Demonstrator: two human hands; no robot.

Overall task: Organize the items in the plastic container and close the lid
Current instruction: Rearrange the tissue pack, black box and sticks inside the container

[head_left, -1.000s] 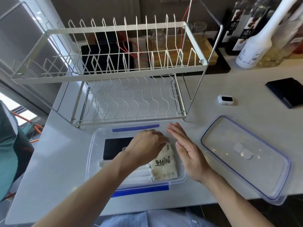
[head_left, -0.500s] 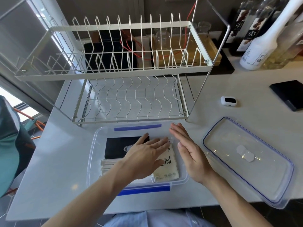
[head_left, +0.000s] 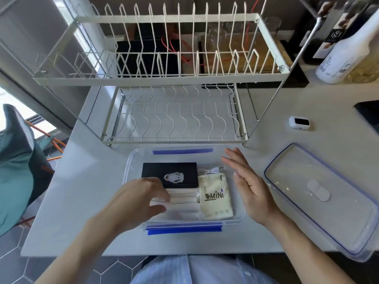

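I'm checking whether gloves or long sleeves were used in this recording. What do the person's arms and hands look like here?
Both hands, left hand and right hand, are bare: no gloves, rings, watch or wristband show. The forearms are uncovered as far as the picture's edge, so no sleeves are in view. A light blue garment shows at the bottom, below the table edge.

Open clear plastic container [head_left: 239,217] with black box [head_left: 168,171], cream packet [head_left: 216,196], white sticks [head_left: 184,201]; lid [head_left: 320,197] flat beside it

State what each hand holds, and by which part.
Nothing is held. The left hand hovers open over the white packets; the right hand is flat and open.
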